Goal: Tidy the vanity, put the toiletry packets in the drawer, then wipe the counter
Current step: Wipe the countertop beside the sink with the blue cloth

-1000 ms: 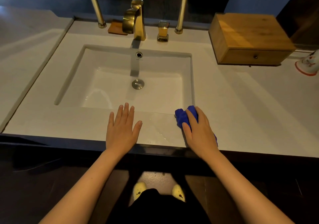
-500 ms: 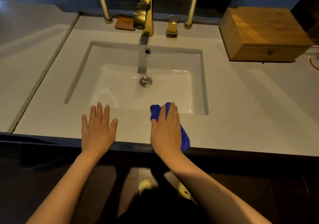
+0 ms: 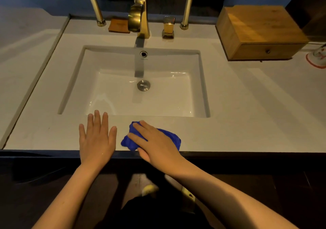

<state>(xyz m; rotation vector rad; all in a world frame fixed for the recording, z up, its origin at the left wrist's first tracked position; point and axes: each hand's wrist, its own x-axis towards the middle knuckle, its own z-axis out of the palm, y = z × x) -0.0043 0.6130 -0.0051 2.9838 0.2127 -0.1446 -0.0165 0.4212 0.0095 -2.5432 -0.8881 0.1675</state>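
A crumpled blue cloth (image 3: 170,136) lies on the white counter (image 3: 247,123), on the narrow strip between the sink (image 3: 141,94) and the front edge. My right hand (image 3: 155,140) presses flat on the cloth, fingers pointing left and away. My left hand (image 3: 97,137) rests palm down on the counter just left of it, fingers spread, holding nothing. The wooden drawer box (image 3: 259,33) stands at the back right with its drawer shut. No toiletry packets are in view.
A gold faucet (image 3: 139,15) and a gold handle (image 3: 168,27) stand behind the sink, with a brown soap dish (image 3: 119,26) to their left. Two gold mirror posts rise at the back. A white and red item (image 3: 317,57) sits at the right edge.
My right hand has slid the blue cloth leftward along the front strip of the counter, from the sink's right corner toward the middle. My left hand has shifted left, still flat.
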